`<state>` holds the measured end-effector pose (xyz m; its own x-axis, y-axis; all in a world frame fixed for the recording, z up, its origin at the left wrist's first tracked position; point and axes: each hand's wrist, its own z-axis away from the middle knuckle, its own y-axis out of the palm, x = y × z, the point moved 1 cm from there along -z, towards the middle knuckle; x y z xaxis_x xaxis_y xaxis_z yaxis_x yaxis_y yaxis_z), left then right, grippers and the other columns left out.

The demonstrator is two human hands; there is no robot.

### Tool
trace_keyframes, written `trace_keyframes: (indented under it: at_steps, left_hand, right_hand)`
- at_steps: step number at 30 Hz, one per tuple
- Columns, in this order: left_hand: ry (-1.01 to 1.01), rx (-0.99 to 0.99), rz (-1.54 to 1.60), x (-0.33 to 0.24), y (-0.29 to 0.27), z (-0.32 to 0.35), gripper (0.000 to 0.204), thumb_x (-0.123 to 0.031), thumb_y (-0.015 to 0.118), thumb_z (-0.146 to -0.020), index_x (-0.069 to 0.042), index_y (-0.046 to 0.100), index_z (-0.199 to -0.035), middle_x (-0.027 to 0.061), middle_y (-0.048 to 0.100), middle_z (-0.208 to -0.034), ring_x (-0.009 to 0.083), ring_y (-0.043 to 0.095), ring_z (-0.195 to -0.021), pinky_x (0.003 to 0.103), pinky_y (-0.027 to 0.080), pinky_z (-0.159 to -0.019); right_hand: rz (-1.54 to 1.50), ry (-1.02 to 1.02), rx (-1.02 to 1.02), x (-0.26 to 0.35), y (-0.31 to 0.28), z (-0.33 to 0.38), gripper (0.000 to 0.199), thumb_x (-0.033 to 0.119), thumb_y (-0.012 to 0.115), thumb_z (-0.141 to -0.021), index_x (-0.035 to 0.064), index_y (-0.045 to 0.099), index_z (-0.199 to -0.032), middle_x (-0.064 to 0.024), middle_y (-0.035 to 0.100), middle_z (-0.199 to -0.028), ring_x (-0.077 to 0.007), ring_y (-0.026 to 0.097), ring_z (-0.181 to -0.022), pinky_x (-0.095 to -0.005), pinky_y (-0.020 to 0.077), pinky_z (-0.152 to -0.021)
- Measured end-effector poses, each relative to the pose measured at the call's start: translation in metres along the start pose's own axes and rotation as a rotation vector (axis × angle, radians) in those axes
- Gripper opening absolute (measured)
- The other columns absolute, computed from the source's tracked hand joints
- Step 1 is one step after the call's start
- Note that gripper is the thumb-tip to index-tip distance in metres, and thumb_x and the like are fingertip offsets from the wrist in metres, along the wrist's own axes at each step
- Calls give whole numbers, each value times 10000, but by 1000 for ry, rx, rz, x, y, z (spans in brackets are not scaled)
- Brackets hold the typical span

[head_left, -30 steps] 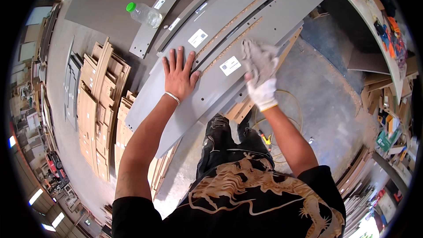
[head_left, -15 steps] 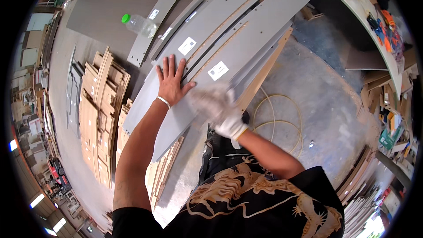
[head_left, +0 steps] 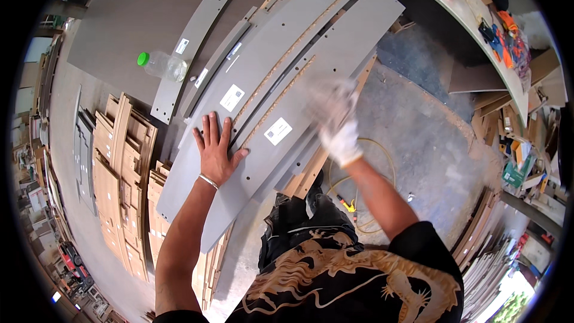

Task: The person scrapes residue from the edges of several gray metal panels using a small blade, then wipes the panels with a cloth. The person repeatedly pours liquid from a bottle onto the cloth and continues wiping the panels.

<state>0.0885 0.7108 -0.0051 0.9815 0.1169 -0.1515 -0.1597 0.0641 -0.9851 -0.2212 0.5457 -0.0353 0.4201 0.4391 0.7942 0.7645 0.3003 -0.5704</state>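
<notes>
The bare left hand (head_left: 215, 152) is pressed flat, fingers spread, on a stack of long grey boards with white labels (head_left: 281, 84) laid across the table (head_left: 137, 18). The white-gloved right hand (head_left: 335, 116) is blurred above the upper board; its fingers cannot be told. A clear green-capped bottle (head_left: 161, 64) lies nearby.

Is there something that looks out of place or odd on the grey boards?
A clear plastic bottle with a green cap lies on its side on the large grey sheet, beside the stacked panels. Nothing looks spilled or damaged.
</notes>
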Motion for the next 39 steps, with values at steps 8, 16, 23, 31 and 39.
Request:
trace_keyframes:
  at_steps: [8, 16, 23, 31, 39]
  left_hand:
    - [35, 4, 40, -10, -5, -17, 984, -709, 593, -911, -72, 342, -1618, 281, 154, -1710, 478, 83, -1592, 691, 10, -1228]
    - [-113, 30, 98, -16, -11, -1, 992, -616, 661, -905, -7, 315, -1608, 250, 202, -1709, 415, 138, -1601, 659, 48, -1251]
    - [-470, -80, 125, -61, 8, 69, 889, -467, 606, -979, 45, 255, -1616, 244, 219, -1705, 412, 145, -1601, 633, 34, -1261]
    - [-511, -74, 92, -63, 5, 65, 851, -419, 601, -970, 22, 277, -1621, 225, 240, -1707, 403, 165, -1599, 615, 47, -1268]
    - [-552, -81, 43, -66, 8, 69, 810, -451, 538, -1002, -13, 281, -1633, 196, 233, -1718, 386, 158, -1604, 603, 38, -1271]
  right_hand:
    - [598, 267, -268, -109, -83, -107, 750, 265, 728, -945, 13, 386, -1563, -289, 504, -1512, -513, 388, -1455, -468, 349, -1231]
    - [547, -136, 546, 75, 41, -63, 645, 204, 716, -888, 185, 536, -1507, -187, 328, -1675, -394, 259, -1566, -476, 194, -1304]
    - [324, 78, 263, 32, 31, -111, 633, 347, 614, -1004, 35, 457, -1533, -161, 389, -1643, -280, 264, -1572, -378, 137, -1309]
    - [705, -351, 426, 23, 32, -122, 538, 457, 494, -1031, 209, 534, -1507, -85, 478, -1589, -269, 393, -1509, -496, 168, -1298]
    - [471, -190, 424, 2, 3, -150, 468, 345, 384, -1089, 185, 499, -1514, -103, 495, -1572, -241, 394, -1509, -478, 184, -1284]
